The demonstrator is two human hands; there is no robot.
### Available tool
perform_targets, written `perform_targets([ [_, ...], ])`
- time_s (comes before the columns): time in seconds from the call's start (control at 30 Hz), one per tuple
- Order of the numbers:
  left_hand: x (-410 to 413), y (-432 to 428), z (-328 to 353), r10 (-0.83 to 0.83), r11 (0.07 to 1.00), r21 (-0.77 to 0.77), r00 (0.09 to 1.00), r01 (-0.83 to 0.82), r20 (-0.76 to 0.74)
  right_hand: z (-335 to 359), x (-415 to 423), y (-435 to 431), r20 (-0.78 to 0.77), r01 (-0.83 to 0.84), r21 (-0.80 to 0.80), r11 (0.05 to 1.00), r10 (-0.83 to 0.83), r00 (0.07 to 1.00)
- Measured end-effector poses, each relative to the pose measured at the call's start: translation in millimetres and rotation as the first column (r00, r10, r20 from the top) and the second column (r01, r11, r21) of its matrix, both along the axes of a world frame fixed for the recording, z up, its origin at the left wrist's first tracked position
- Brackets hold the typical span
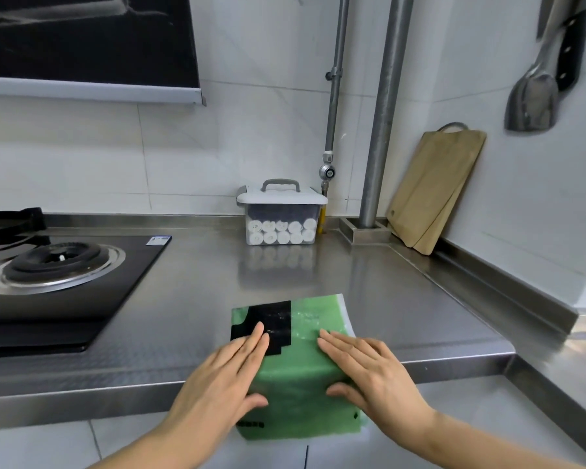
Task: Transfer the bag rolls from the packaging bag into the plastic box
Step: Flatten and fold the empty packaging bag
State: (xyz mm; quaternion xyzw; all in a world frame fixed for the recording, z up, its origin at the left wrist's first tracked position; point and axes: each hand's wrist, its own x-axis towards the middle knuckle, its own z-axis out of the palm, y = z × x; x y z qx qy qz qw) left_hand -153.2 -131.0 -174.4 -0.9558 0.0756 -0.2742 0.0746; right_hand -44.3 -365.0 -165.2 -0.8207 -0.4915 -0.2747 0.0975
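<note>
Nearest the camera, the left hand [227,377] and the right hand [369,370] lie palm-down on the packaging bag [298,367]. Their fingers are straight and close together and their thumbs are spread inward toward each other; neither hand curls round anything. The bag is green, slightly see-through plastic with a large stepped black patch at its far left corner, a thin white border along its right edge and a small line of black print near its lower left. It lies flat on the front of the steel counter [183,316], and its near part hangs down over the counter's edge. To the left, a black gas hob [48,272] is set into the counter. Well beyond the bag, against the tiled wall, stands the plastic box [281,228]. It is clear-walled, its white lid [281,199] with a grey handle is on, and white bag rolls [281,231] show end-on through its front in two rows. To its right a steel pipe [386,113] rises from the counter, and a wooden cutting board [433,187] leans in the corner.
</note>
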Motion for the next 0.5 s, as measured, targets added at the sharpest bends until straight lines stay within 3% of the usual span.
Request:
perform_targets([
  [0.2,-0.1,3.2,2.6,0.016,0.996,0.089,1.000,-0.016,-0.007,0.7,0.0,-0.8,-0.003,0.033,-0.014,0.999,-0.033,0.999],
  [0.5,-1.9,6.9,5.6,-0.047,0.994,0.098,0.999,0.049,-0.019,-0.6,0.1,-0.3,0.019,0.020,0.009,1.000,-0.020,1.000],
])
